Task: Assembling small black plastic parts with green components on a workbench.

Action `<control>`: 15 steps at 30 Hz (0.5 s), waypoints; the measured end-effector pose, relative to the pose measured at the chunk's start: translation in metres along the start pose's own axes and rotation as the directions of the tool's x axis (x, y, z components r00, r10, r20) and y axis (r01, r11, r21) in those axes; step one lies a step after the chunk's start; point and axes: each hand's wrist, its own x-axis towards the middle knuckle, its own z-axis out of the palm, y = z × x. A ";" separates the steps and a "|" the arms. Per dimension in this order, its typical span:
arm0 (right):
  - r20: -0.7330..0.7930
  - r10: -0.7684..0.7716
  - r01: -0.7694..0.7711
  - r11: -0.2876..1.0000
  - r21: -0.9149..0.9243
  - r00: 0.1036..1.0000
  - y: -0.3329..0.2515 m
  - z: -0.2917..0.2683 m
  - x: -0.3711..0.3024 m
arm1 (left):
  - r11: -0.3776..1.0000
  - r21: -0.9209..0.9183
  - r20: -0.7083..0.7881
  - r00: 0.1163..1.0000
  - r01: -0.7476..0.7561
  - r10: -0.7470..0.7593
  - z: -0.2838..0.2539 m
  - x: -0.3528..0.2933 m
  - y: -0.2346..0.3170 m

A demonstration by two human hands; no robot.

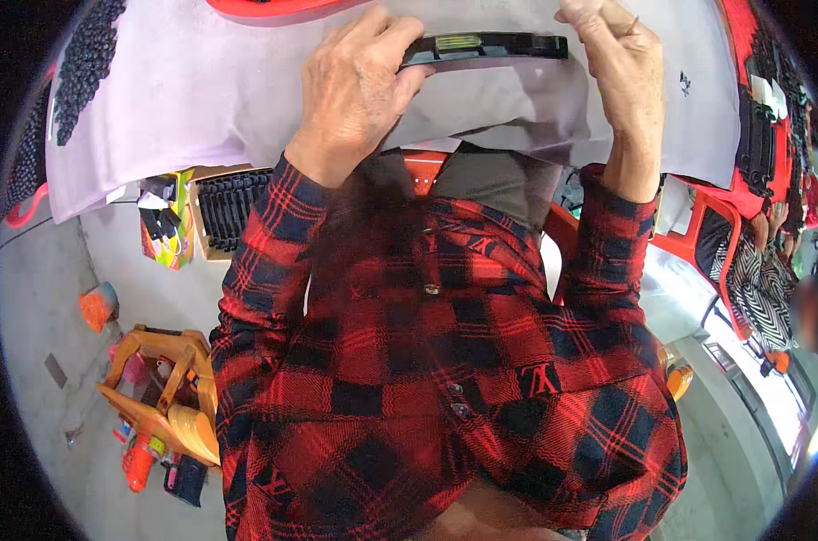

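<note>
My left hand [359, 86] pinches the left end of a long, slightly curved, glossy black plastic piece [508, 47] between thumb and fingers. A yellow-green strip shows along its upper face, and its exact kind is unclear. Just past the piece's right end is my right hand [627, 68], apart from it. Its thumb and fingers press together near the top edge of the picture; whatever they may hold is too small to make out. Both hands are over a table with a pale lilac cover [219, 81].
A red tray [283, 7] lies at the far edge, with a heap of small black parts [84, 68] far left. Below the table sits a box of black parts in rows [233, 212]. A wooden stool [161, 379] stands lower left; another person [765, 284] sits at right.
</note>
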 end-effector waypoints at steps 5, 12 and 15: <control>0.045 -0.035 0.042 0.985 -0.170 0.998 0.002 0.025 -0.014 | 0.994 0.106 0.189 0.980 0.039 -0.058 -0.013 0.013 0.008; 0.029 -0.262 0.241 0.836 -0.493 0.965 -0.015 0.047 -0.023 | 0.991 -0.100 0.344 0.938 0.091 -0.051 -0.021 0.021 0.011; -0.003 -0.148 0.130 0.874 -0.468 0.989 -0.003 0.052 -0.026 | 0.990 -0.140 0.344 0.938 0.001 0.048 -0.010 0.018 -0.003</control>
